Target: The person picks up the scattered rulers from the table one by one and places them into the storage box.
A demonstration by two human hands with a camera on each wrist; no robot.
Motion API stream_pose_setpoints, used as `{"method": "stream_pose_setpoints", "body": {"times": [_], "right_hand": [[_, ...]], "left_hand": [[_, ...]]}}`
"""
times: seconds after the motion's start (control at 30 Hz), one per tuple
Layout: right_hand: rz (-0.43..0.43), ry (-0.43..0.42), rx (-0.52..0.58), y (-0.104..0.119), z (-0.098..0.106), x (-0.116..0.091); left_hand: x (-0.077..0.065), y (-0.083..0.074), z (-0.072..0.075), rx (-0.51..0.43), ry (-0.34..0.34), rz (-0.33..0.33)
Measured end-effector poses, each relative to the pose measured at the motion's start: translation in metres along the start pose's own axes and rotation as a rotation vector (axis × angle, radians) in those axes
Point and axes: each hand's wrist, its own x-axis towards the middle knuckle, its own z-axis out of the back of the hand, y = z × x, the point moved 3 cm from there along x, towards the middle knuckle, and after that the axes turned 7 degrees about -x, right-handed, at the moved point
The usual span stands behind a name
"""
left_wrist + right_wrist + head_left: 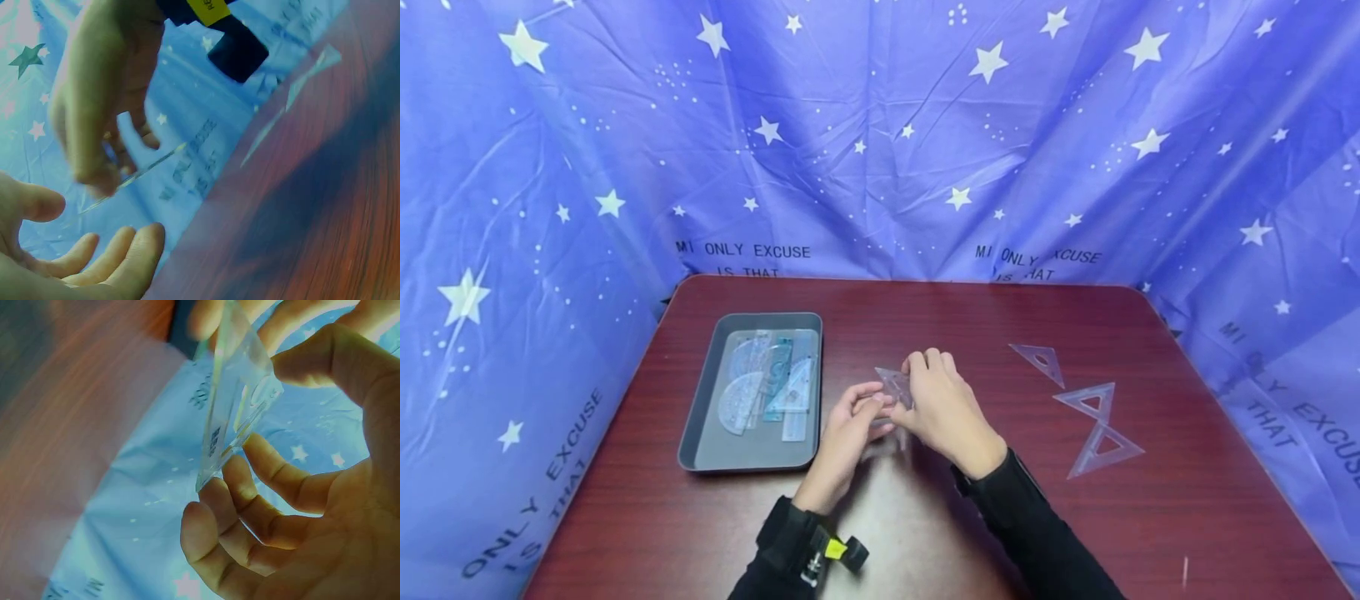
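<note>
In the head view my right hand (951, 412) pinches a clear plastic set square (892, 383) above the table, right of the tray. The right wrist view shows this set square (232, 394) tilted, its edge along the right fingertips and the thumb near its other side. Close by is my left hand (848, 429), thumb and fingers spread apart. From the left wrist, the left hand (94, 262) has a gap around the near tip of the set square; whether a finger touches it I cannot tell.
A grey tray (698, 442) on the left holds clear protractors (737, 404), a teal ruler (775, 408) and other clear rulers. Three more set squares lie at the right: one farther back (1051, 365), a middle one (1103, 403) and a near one (1126, 451). A starry blue curtain (880, 167) surrounds the table.
</note>
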Motion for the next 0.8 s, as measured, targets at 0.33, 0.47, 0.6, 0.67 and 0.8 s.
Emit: {"method": "stream_pose_setpoints", "body": {"times": [0.33, 0.47, 0.6, 0.67, 0.8], "right_hand": [[0.035, -0.087, -0.046, 0.019, 0.002, -0.008], [0.056, -0.121, -0.078, 0.023, 0.002, -0.01], [0.072, -0.122, -0.098, 0.024, 0.004, -0.012], [0.079, -0.111, -0.093, 0.023, 0.007, -0.013], [0.102, -0.055, -0.019, 0.02, 0.013, -0.016]], "left_hand": [[0.003, 0.006, -0.012, -0.184, -0.026, 0.015], [0.002, 0.005, -0.012, -0.176, -0.054, -0.011], [0.002, 0.002, -0.013, -0.146, -0.07, -0.01], [0.002, 0.001, -0.013, -0.131, -0.073, 0.0], [0.005, -0.004, -0.01, -0.085, -0.074, -0.004]]}}
